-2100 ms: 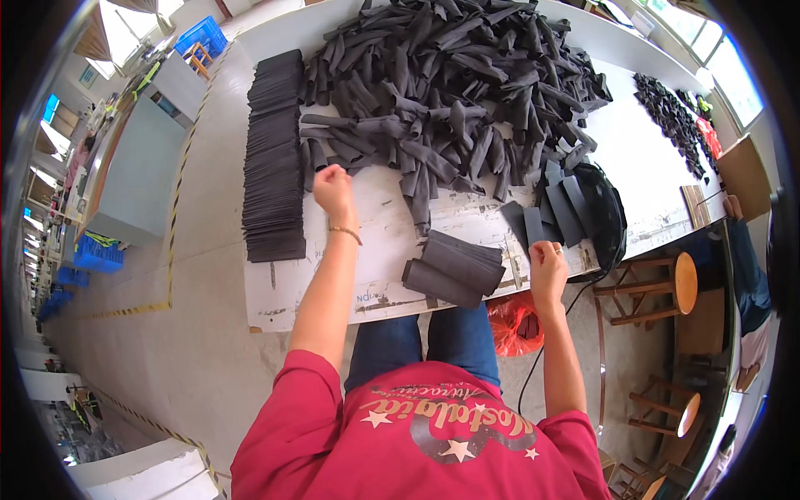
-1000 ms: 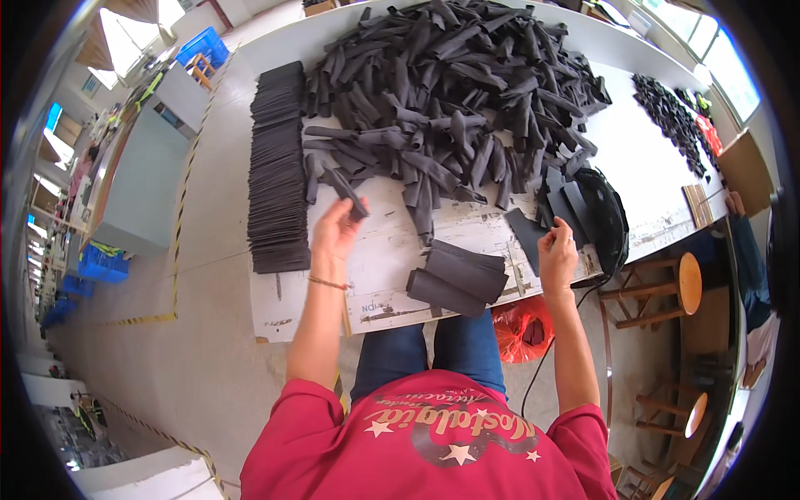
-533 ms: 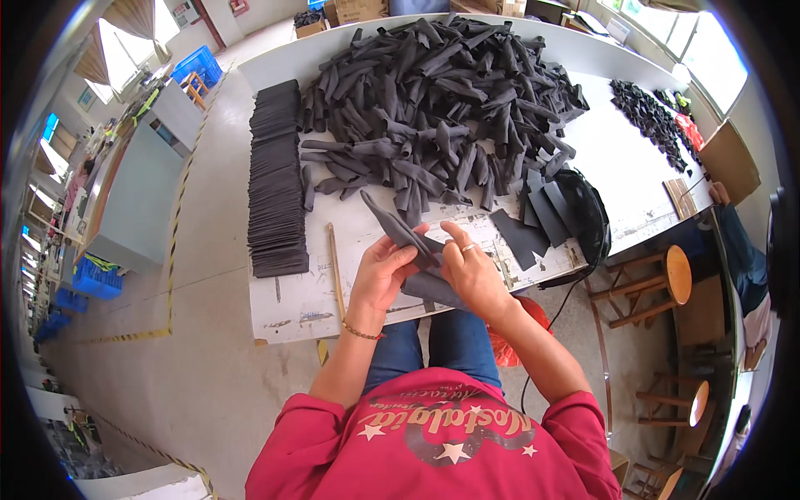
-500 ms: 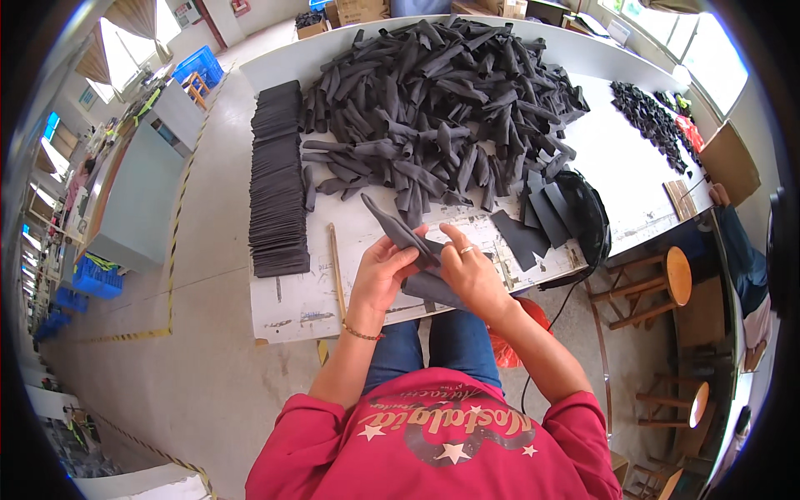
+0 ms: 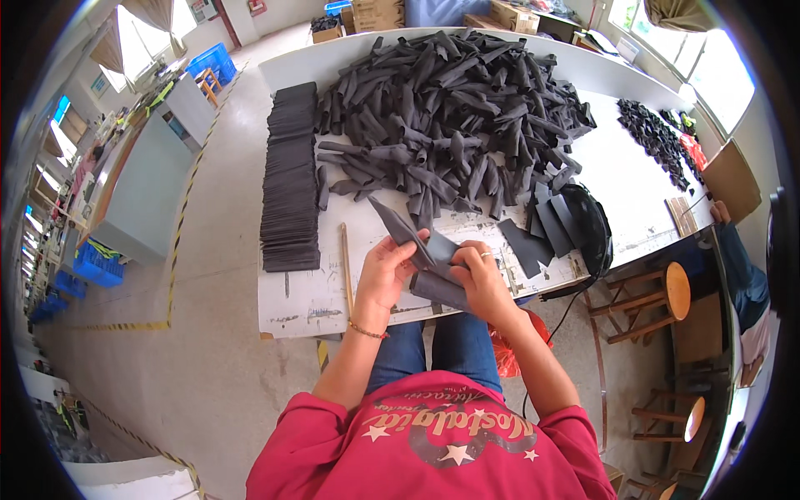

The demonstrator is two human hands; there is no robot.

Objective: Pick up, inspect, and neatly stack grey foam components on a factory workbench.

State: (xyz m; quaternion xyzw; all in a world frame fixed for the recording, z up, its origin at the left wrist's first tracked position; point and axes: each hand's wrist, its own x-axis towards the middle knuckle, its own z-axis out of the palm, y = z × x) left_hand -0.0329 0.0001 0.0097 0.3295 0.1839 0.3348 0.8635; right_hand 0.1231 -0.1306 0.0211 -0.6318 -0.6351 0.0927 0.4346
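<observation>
My left hand point(image 5: 385, 273) and my right hand point(image 5: 481, 279) are together over the near edge of the white table point(image 5: 308, 304). Both grip one dark grey rolled fabric piece point(image 5: 406, 235), whose far end sticks out up and to the left. Just under my hands lies a small stack of flattened dark pieces point(image 5: 437, 289). A big heap of rolled dark pieces point(image 5: 450, 125) fills the table's far half.
A long neat row of flat dark pieces point(image 5: 289, 179) runs along the table's left side. A thin wooden stick point(image 5: 344, 262) lies beside my left hand. Flat pieces and a black round object point(image 5: 583, 225) sit to the right. Wooden stools point(image 5: 658, 296) stand at the right.
My left hand took a rolled piece from the heap and drew it back. My right hand came in from the right, and both hands now hold the piece at the near edge.
</observation>
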